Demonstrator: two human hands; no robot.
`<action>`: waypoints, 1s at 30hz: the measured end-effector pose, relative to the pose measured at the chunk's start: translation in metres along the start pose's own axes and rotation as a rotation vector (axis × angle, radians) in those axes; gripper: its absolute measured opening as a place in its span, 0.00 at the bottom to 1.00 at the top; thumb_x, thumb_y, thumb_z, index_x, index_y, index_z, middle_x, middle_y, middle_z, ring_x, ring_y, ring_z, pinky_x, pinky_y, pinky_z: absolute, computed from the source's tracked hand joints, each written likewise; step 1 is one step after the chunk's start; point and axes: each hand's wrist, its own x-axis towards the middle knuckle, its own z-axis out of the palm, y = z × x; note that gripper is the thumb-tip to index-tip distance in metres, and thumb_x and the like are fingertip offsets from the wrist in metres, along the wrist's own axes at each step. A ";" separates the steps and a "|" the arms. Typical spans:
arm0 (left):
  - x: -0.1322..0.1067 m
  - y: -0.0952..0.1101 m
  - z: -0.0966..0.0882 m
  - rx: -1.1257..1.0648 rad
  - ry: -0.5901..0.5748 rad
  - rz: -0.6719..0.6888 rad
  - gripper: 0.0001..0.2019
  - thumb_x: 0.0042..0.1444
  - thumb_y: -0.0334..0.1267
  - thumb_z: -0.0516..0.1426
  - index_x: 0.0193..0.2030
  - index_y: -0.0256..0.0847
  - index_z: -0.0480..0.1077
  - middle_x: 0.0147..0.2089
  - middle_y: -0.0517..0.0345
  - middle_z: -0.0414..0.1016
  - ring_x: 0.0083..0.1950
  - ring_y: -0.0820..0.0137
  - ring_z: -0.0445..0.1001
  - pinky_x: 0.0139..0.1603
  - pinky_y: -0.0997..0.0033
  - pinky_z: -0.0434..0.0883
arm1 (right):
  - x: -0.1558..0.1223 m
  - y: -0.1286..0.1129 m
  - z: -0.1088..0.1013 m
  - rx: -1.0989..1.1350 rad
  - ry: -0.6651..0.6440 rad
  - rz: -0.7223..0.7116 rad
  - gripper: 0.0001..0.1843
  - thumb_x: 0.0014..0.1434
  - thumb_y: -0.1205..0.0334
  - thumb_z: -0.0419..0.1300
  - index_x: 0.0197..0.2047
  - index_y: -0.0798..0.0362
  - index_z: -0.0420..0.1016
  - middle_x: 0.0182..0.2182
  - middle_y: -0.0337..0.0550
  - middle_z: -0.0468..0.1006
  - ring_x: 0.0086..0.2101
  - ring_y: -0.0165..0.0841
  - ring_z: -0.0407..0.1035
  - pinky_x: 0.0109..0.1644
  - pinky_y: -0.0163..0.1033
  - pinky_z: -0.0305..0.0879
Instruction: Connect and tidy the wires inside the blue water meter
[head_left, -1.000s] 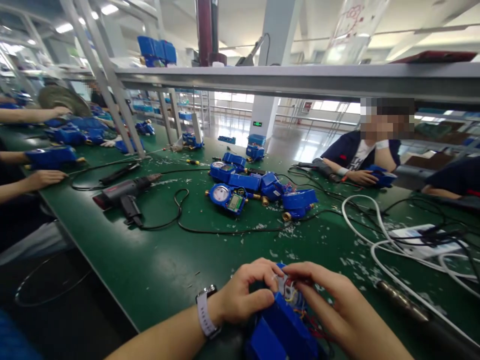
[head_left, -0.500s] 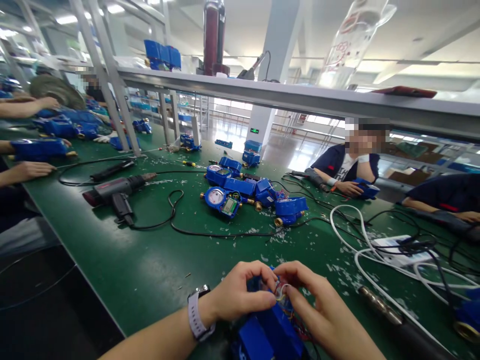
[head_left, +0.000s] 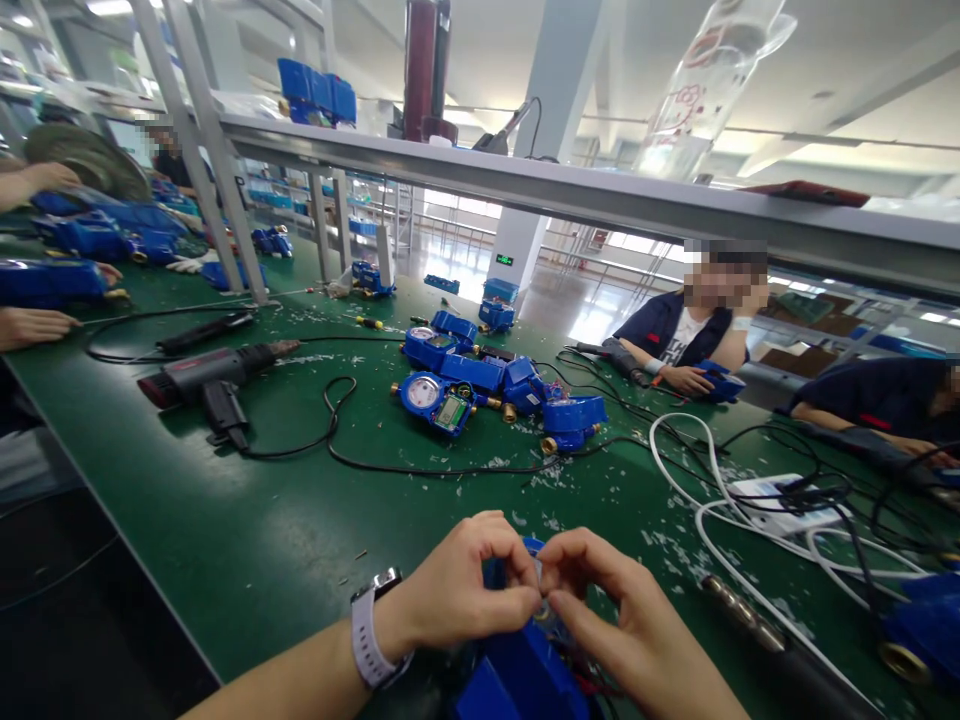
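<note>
Left hand (head_left: pixel 457 590) and right hand (head_left: pixel 622 610) sat at 6 o'clock, both grips pressed together fingertip to fingertip over a blue water meter housing (head_left: pixel 510 680) with red wires (head_left: pixel 592 685) at its side, whatever they pinched hidden by the fingers. Green surface (head_left: pixel 225 520) ahead was strewn with white plastic scraps (head_left: pixel 675 555); a corded power tool (head_left: pixel 202 385) lay at 10 o'clock and a cluster of blue water meters (head_left: pixel 435 403) at 12. Further out at 1 o'clock, a seated co-worker (head_left: pixel 675 335) held a blue meter (head_left: pixel 721 381).
</note>
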 end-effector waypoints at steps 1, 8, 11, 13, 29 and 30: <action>-0.001 0.000 -0.001 0.005 0.004 0.000 0.05 0.46 0.35 0.58 0.23 0.38 0.69 0.27 0.60 0.76 0.31 0.71 0.70 0.58 0.61 0.60 | 0.001 -0.001 0.001 0.003 -0.003 -0.006 0.05 0.62 0.63 0.54 0.39 0.52 0.70 0.32 0.39 0.72 0.34 0.32 0.66 0.39 0.35 0.62; -0.005 -0.006 -0.002 0.023 0.072 -0.029 0.05 0.44 0.34 0.57 0.21 0.38 0.67 0.27 0.62 0.75 0.32 0.71 0.72 0.67 0.52 0.49 | 0.008 -0.004 0.016 0.081 0.031 -0.005 0.03 0.58 0.65 0.54 0.36 0.52 0.68 0.31 0.38 0.70 0.33 0.31 0.64 0.38 0.35 0.61; -0.006 -0.010 0.002 0.055 0.113 0.017 0.05 0.43 0.31 0.57 0.21 0.38 0.65 0.26 0.64 0.74 0.31 0.73 0.71 0.67 0.54 0.50 | 0.011 -0.002 0.022 0.109 0.071 -0.007 0.01 0.55 0.66 0.53 0.33 0.52 0.66 0.29 0.37 0.68 0.31 0.31 0.62 0.36 0.35 0.60; -0.007 -0.012 0.005 0.060 0.135 0.034 0.04 0.43 0.31 0.57 0.21 0.39 0.65 0.25 0.65 0.73 0.30 0.74 0.71 0.68 0.54 0.50 | 0.011 -0.001 0.024 0.123 0.080 -0.018 0.02 0.53 0.66 0.53 0.32 0.52 0.64 0.27 0.36 0.66 0.30 0.30 0.61 0.34 0.35 0.59; -0.006 -0.008 -0.003 -0.026 -0.072 0.038 0.14 0.51 0.49 0.58 0.30 0.38 0.71 0.29 0.59 0.71 0.34 0.69 0.67 0.46 0.67 0.65 | 0.007 0.000 0.010 0.166 0.086 0.021 0.06 0.60 0.59 0.59 0.39 0.52 0.69 0.32 0.39 0.73 0.34 0.32 0.68 0.39 0.36 0.66; -0.006 -0.009 -0.003 -0.022 -0.088 0.050 0.14 0.51 0.48 0.59 0.30 0.38 0.71 0.29 0.59 0.71 0.35 0.69 0.67 0.44 0.68 0.64 | 0.006 0.002 0.008 0.171 0.083 0.028 0.07 0.61 0.59 0.59 0.41 0.51 0.69 0.33 0.40 0.74 0.34 0.32 0.69 0.40 0.35 0.66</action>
